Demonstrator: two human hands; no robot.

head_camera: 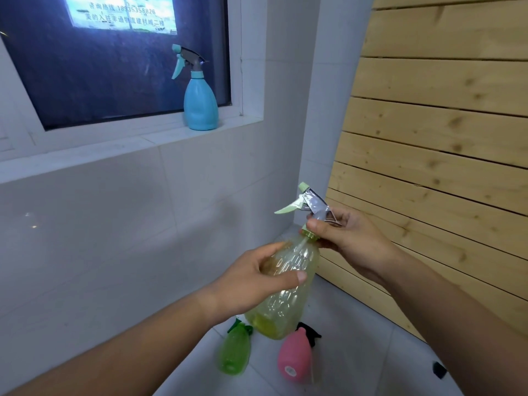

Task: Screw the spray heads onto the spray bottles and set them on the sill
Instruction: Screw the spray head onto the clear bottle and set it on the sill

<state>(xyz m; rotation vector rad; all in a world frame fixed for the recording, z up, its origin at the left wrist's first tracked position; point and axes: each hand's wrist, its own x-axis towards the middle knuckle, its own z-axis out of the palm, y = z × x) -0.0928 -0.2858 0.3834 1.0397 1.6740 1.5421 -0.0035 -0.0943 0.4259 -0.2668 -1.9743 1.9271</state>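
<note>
Gripping yellow bottle (288,284) and spray head (310,207), both hands (257,278) closed.

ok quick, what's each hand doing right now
Left hand: closed around the yellow bottle.
Right hand: closed on the spray head at the bottle's neck.

A dark window (114,61) bears a pale sticker with printed text (123,14) near its top. Right of the window stands a slatted pine wall (445,132); below it, white tiles (114,210).
</note>
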